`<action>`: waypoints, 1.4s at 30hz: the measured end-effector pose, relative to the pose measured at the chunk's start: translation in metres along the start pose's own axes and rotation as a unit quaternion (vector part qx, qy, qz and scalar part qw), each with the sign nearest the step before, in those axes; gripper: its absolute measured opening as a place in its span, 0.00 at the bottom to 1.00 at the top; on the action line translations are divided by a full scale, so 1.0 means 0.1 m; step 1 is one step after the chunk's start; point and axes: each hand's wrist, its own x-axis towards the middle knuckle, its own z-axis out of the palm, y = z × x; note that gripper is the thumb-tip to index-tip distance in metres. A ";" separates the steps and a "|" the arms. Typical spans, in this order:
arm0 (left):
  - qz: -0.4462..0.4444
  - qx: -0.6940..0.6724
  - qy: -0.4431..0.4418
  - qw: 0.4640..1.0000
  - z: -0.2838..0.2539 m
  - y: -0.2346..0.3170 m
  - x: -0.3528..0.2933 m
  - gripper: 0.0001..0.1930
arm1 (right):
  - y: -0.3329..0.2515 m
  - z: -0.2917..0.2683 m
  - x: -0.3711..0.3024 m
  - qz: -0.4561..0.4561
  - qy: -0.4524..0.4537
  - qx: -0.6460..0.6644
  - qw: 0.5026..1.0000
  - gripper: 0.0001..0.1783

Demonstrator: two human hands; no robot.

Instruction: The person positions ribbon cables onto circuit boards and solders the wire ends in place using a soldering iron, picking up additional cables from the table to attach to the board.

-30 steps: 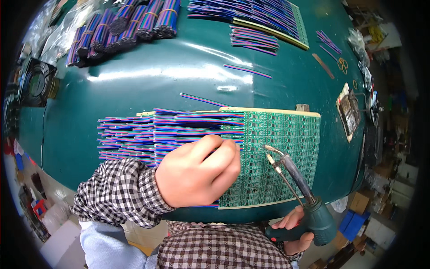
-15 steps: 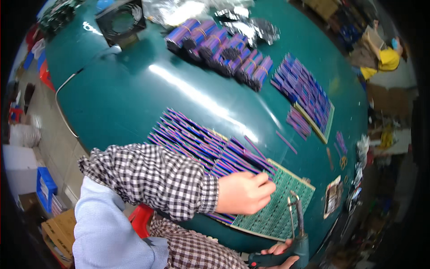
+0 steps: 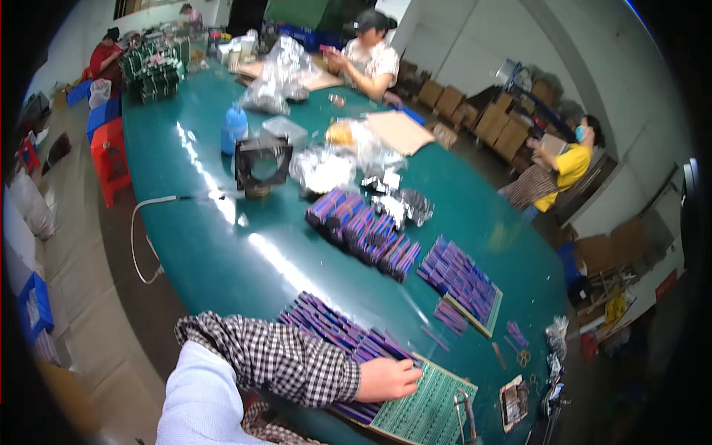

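My left hand point(image 3: 389, 380), in a black-and-white checked sleeve, is over a green circuit board panel point(image 3: 424, 404). Its fingers are bent and pressed together at the edge of a batch of purple-and-blue strips point(image 3: 326, 320) lying in rows across the panel's left part. Whatever the fingertips hold is hidden. The metal end of a soldering gun point(image 3: 470, 419), with a thin tube beside it, rises from the lower edge over the panel's right side. My right hand is out of the picture.
Beyond lie a second panel of strips point(image 3: 463, 280), banded strip bundles point(image 3: 361, 231) and a black square frame with a round opening point(image 3: 262, 165). A blue bottle point(image 3: 234, 130) stands farther off. Co-workers are at the table's far end and at the right.
The view has tilted up, bringing the far table and co-workers in. My right hand on the soldering gun has dropped out of the picture. My left hand stays at the strips' edge.
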 end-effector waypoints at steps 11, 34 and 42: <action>0.012 -0.003 -0.046 0.999 0.04 -0.09 0.02 0.10 | 0.00 0.11 0.05 -0.037 0.082 0.064 0.994 0.26; -0.018 -0.074 -0.078 0.994 -0.13 -0.06 0.05 0.13 | -0.01 0.01 0.47 0.041 0.083 0.092 0.991 0.30; -0.038 -0.076 -0.120 0.989 -0.21 -0.18 0.19 0.16 | 0.18 -0.09 0.62 0.005 0.077 0.141 0.987 0.34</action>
